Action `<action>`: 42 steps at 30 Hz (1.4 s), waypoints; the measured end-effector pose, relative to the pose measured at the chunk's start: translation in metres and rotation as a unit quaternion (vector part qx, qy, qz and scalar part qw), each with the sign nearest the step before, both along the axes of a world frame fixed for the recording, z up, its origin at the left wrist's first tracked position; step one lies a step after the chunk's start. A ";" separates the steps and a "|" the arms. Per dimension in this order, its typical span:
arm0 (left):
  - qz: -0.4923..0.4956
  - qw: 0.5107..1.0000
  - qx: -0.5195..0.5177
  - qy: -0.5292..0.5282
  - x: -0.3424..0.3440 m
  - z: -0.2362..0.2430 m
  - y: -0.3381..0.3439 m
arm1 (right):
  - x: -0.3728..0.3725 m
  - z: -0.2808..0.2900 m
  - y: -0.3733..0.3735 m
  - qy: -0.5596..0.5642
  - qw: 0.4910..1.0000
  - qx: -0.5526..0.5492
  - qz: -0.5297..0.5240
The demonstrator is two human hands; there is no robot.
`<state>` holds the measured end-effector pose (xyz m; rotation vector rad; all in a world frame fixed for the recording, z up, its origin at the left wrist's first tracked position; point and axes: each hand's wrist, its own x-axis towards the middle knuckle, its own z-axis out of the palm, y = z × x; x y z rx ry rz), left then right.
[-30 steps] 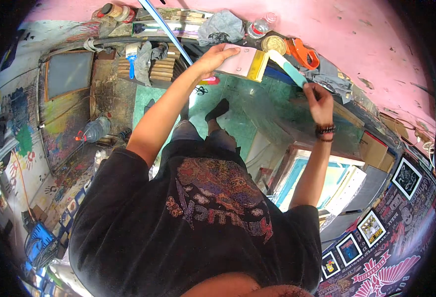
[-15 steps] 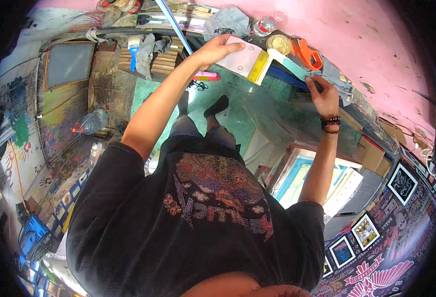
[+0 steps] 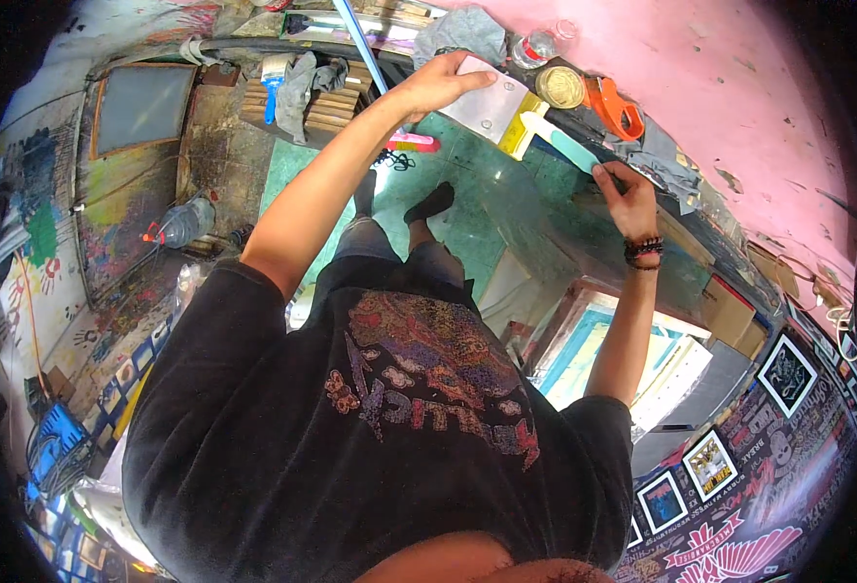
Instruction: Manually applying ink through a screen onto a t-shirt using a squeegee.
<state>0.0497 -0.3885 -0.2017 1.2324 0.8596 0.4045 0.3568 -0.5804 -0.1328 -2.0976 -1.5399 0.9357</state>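
My left hand (image 3: 445, 85) grips a squeegee (image 3: 487, 100) by its flat, pale handle, thumb on top. The handle has round fasteners, and a yellow blade edge (image 3: 514, 136) faces right with white paste along it. In my right hand (image 3: 629, 199), closed with the fingers pinched, is a spatula (image 3: 571, 148) with a pale teal blade. Its white-coated tip meets the squeegee's yellow edge. The spatula's handle is mostly hidden in my fingers. Both tools are held above the floor, in front of a cluttered ledge.
Beyond my hands stand an open round tin (image 3: 559, 87), a clear plastic jar (image 3: 532, 51) and an orange tape dispenser (image 3: 616, 110). Grey rags (image 3: 462, 37) lie nearby. A blue paintbrush (image 3: 273, 89) rests at left by wood strips. A framed printing screen (image 3: 584, 350) is at right.
The spatula and my right hand have shifted slightly toward me, its tip moving along the squeegee's edge. My left hand still holds the squeegee. The whole view has shifted a little.
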 end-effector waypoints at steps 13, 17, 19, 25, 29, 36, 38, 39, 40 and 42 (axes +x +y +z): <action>0.044 0.998 -0.003 0.034 0.003 -0.022 0.001 | -0.005 -0.020 -0.027 0.091 0.996 -0.014 -0.007; 0.070 0.997 -0.026 0.023 -0.003 -0.022 -0.001 | -0.004 -0.018 -0.033 0.134 0.991 -0.016 0.018; 0.078 0.996 -0.032 0.017 -0.006 -0.032 0.000 | -0.001 -0.009 -0.034 0.180 0.982 -0.048 -0.021; 0.066 0.997 -0.031 0.036 -0.008 -0.024 -0.006 | 0.003 -0.013 -0.022 0.220 0.972 -0.021 -0.079; 0.082 0.993 0.076 0.028 0.001 -0.015 -0.013 | 0.004 -0.019 -0.012 0.229 0.967 -0.078 -0.082; 0.067 0.986 0.150 0.023 0.010 -0.006 -0.014 | 0.015 -0.020 -0.007 0.204 0.972 -0.095 -0.073; 0.059 0.988 0.144 0.024 0.011 -0.005 -0.012 | 0.021 -0.021 -0.002 0.193 0.974 -0.081 -0.085; 0.053 0.989 0.140 0.013 0.012 -0.005 -0.012 | 0.023 -0.022 0.000 0.194 0.974 -0.081 -0.087; 0.048 0.989 0.138 0.000 0.013 -0.006 -0.010 | 0.026 -0.022 0.002 0.195 0.973 -0.075 -0.095; 0.047 0.988 0.146 0.011 0.013 -0.009 -0.009 | 0.031 -0.031 0.006 0.197 0.973 -0.028 -0.117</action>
